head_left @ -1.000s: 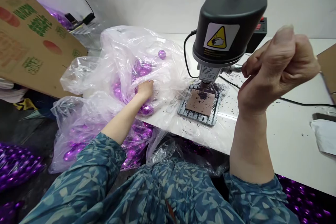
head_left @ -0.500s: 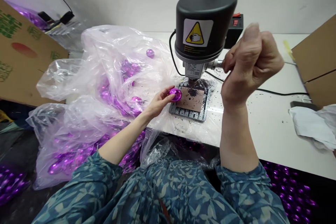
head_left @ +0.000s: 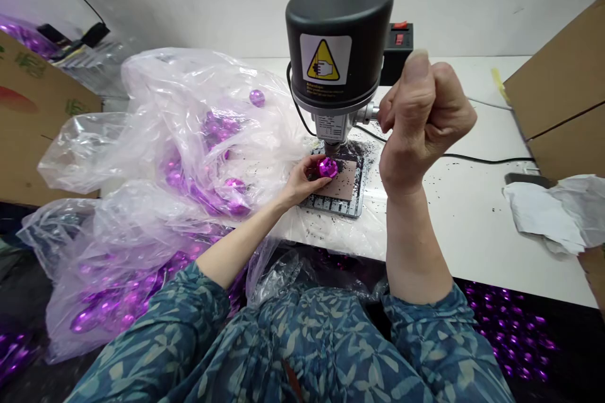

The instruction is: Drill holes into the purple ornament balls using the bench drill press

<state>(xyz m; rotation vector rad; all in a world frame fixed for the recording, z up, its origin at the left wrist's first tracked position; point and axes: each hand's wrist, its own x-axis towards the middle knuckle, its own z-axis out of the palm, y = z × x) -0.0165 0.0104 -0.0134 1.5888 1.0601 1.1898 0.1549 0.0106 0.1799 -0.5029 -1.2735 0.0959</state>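
Observation:
A shiny faceted purple ball (head_left: 328, 167) is gripped between the thumb and fingers of my left hand (head_left: 305, 180). It sits at the wooden board (head_left: 344, 186) on the metal base plate (head_left: 326, 204), just below the spindle of a black bench drill press (head_left: 338, 19). My right hand (head_left: 423, 116) is closed in a fist around the feed handle (head_left: 367, 114) at the drill's side; most of the handle is hidden. Dark shavings (head_left: 366, 152) lie scattered over the plate and around it.
Large clear plastic bags (head_left: 184, 94) with purple balls spread over the table's left side. A loose ball (head_left: 257, 98) lies at the back. Cardboard boxes (head_left: 562, 69) stand at right and left. White crumpled paper (head_left: 543, 214) lies at right, and a black cable (head_left: 486, 158) crosses the table.
My left hand has brought the purple ball rightward, from the board's left edge to under the spindle. My right hand stays on the handle. The whole view has shifted slightly.

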